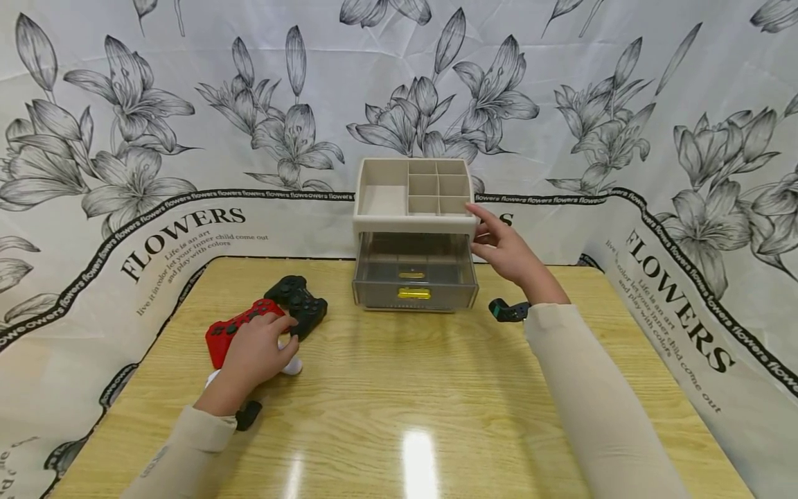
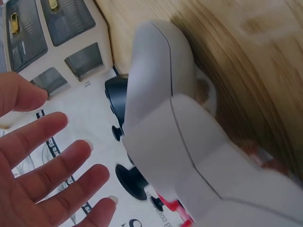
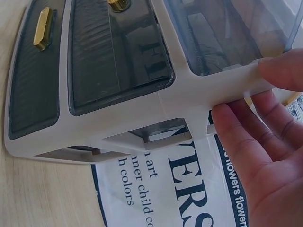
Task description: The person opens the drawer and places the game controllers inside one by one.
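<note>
My left hand (image 1: 258, 350) is over a white game controller (image 1: 293, 366) at the left of the table. In the left wrist view the fingers are spread and nearly straight, apart from the white controller, which fills the middle. A red game controller (image 1: 218, 339) and a black one (image 1: 305, 306) lie just beyond that hand. At the back stands a cream drawer organizer (image 1: 414, 223) with a translucent grey drawer (image 1: 374, 296) pulled out. My right hand (image 1: 506, 248) holds the organizer's upper right side, thumb at the front frame and fingers along the side in the right wrist view.
The organizer's top has one large and several small compartments (image 1: 424, 185). Below the pulled-out drawer, two dark drawer fronts (image 3: 120, 56) sit closed. Gold handles (image 1: 414, 294) mark the drawers. A flower-printed cloth (image 1: 299, 229) hangs behind and beside the wooden table (image 1: 374, 388).
</note>
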A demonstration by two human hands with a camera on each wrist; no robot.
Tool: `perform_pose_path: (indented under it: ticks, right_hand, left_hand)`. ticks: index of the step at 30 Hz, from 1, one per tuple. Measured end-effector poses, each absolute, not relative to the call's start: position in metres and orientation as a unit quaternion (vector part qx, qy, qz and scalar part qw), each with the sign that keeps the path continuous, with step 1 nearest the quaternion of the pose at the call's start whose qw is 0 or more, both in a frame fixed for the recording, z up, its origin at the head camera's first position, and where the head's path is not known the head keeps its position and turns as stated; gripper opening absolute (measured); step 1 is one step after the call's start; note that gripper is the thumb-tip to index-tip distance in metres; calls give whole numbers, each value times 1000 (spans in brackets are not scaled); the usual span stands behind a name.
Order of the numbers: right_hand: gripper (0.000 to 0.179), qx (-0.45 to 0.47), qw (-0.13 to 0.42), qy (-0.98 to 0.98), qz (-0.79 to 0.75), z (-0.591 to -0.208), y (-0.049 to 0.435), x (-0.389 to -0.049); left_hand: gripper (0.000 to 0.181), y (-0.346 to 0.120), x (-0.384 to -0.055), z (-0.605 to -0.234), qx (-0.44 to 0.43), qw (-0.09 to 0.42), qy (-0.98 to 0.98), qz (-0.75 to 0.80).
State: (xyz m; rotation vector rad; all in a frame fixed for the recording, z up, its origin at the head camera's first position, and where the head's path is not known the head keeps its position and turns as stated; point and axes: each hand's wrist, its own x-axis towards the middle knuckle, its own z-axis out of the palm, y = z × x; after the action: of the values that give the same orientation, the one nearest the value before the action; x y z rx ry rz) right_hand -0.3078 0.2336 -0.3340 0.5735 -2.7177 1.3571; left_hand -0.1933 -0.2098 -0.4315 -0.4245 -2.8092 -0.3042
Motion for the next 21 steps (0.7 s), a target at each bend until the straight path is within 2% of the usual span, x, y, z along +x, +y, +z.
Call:
perform_pose_path:
  ticks: [14, 21]
  right_hand:
    - [68, 188, 24, -880, 436, -333, 233, -308]
    - [67, 189, 25, -882, 431, -333, 233, -306]
  left_hand:
    - [42, -230, -188, -430, -107, 54, -987, -108]
    - [47, -238, -184, -429, -106, 35, -988, -106]
